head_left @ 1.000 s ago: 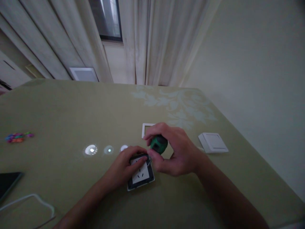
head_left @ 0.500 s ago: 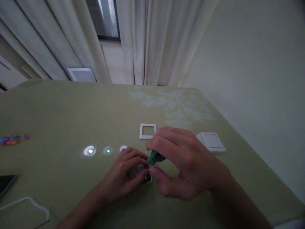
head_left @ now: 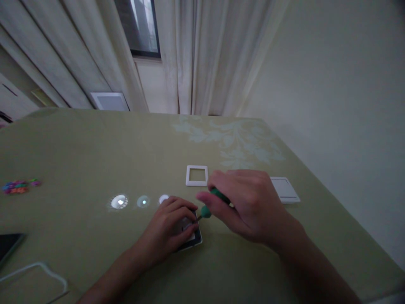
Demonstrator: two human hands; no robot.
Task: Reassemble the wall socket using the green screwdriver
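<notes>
My right hand [head_left: 245, 204] is closed around the green handle of a screwdriver [head_left: 206, 211]. Its thin shaft slants down to the left, and the tip meets the near side of a small wall switch or socket module [head_left: 196, 237] by my left fingertips. My left hand [head_left: 169, 223] grips that module and holds it down on the table, fingers over the top and thumb along the near side. The module has a white rim and dark edge; most of its face is hidden by my fingers. Just beyond my hands lies a white square frame [head_left: 196, 184].
A white switch panel [head_left: 286, 190] lies right of my right hand, partly covered by it. Small colourful pieces [head_left: 19, 186] sit at the far left. Nearer on the left are a dark flat device [head_left: 10, 245] and a white cable [head_left: 38, 264]. A wall [head_left: 348, 126] borders the table's right side.
My right hand has shifted right and turned, its fingers now wrapped around the screwdriver handle, so more of the shaft shows. My left hand stays on the module.
</notes>
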